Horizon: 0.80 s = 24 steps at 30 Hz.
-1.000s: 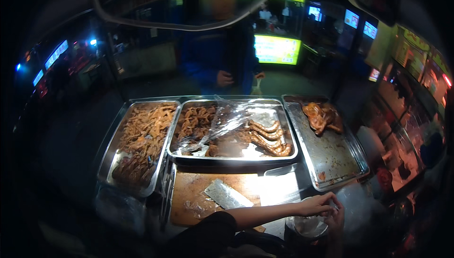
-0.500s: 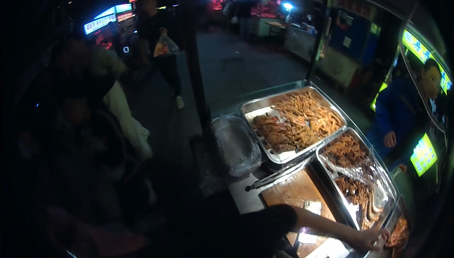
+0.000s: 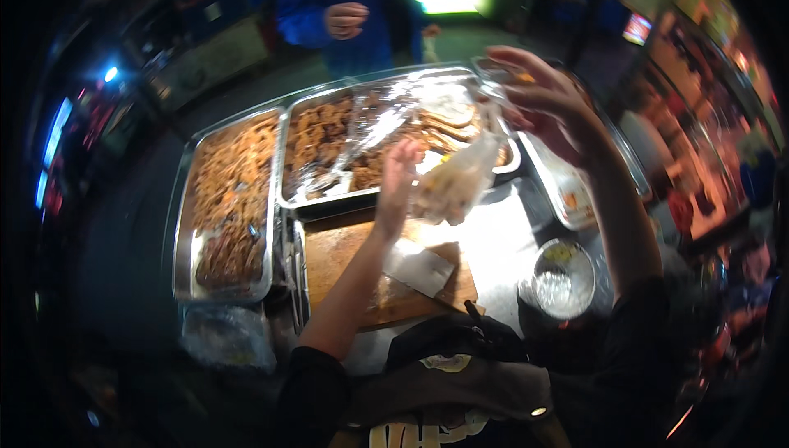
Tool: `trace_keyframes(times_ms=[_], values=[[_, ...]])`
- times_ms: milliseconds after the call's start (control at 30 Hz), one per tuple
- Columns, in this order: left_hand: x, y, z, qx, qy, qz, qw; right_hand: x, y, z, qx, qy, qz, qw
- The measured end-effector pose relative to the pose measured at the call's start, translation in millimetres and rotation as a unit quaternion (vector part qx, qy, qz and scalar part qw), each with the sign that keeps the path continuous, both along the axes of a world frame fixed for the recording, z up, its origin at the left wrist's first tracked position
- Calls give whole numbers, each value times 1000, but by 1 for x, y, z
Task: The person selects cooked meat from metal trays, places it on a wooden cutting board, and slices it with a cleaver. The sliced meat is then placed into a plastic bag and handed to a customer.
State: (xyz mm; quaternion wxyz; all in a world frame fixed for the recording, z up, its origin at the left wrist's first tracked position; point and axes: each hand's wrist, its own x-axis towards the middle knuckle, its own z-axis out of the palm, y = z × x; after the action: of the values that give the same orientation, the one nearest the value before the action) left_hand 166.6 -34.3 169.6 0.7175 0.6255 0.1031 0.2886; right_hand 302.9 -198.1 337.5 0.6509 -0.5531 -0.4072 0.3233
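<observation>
A clear plastic bag of pale brown food (image 3: 456,189) hangs above the board, its narrow neck rising toward my right hand (image 3: 546,107). My right hand is raised at the far right of the trays, its fingers curved at the neck; blur hides the exact grip. My left hand (image 3: 399,181) is beside the bag's left side, fingers extended upward. Whether it touches the bag is unclear. Below them a flat, light-coloured blade-like piece (image 3: 421,267) lies on a brown cutting board (image 3: 333,271).
Metal trays of cooked food (image 3: 234,193) line the far and left sides, one partly under clear film (image 3: 374,131). A lined round container (image 3: 563,279) stands right. A plastic-covered tub (image 3: 226,337) sits near left. Beyond the trays stands a person in blue (image 3: 353,45).
The view has swung right, toward the trays and the person in blue. My right hand has risen from the far tray's edge. My left hand and the bag of food have come into view.
</observation>
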Motion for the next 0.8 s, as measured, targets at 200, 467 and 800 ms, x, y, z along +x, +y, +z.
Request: trace_keyframes(times_ms=[200, 467, 800], values=[[48, 1, 42, 268, -99, -55, 957, 5, 18, 3, -11, -159, -23, 987], [98, 22, 23, 45, -194, -315, 928, 44, 2, -42, -34, -185, -86, 978], [137, 65, 38, 245, -44, -115, 962, -37, -84, -180, 151, -218, -289, 920]])
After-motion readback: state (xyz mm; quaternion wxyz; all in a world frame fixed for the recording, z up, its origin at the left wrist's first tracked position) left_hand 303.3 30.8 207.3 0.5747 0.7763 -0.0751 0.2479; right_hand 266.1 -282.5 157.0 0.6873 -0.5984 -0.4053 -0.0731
